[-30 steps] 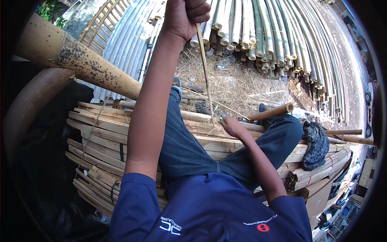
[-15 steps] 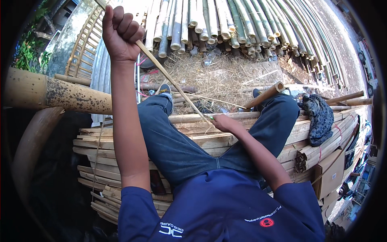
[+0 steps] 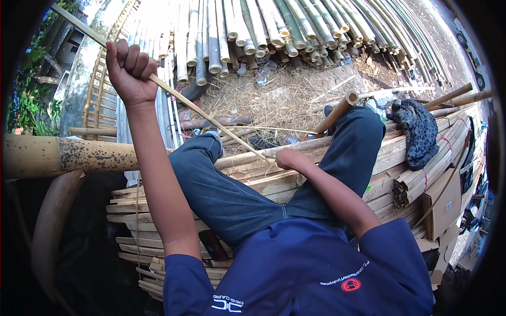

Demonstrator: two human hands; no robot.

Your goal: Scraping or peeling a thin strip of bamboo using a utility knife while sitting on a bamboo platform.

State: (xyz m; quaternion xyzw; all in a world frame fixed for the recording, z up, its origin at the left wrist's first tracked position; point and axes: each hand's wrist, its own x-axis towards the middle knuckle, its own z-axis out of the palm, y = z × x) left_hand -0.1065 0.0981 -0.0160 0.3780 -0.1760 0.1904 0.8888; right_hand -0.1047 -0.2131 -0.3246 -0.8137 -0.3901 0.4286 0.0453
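Left hand [image 3: 129, 71] fists the strip [image 3: 205, 117] at 10 o'clock; right hand [image 3: 289, 158] pinches its lower end. Pull steadily, keeping the strip taut and straight.

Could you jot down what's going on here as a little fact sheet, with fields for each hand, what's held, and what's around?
Left hand: left hand raised, fist closed around a thin bamboo strip
Right hand: right hand low between the knees, at the strip's lower end; its grip cannot be made out
Strip: slants from upper left down to the right hand
Seat: stack of split bamboo slats
Ahead: row of bamboo poles, dry shavings
Right side: dark patterned cloth on the slats
Left side: thick bamboo pole
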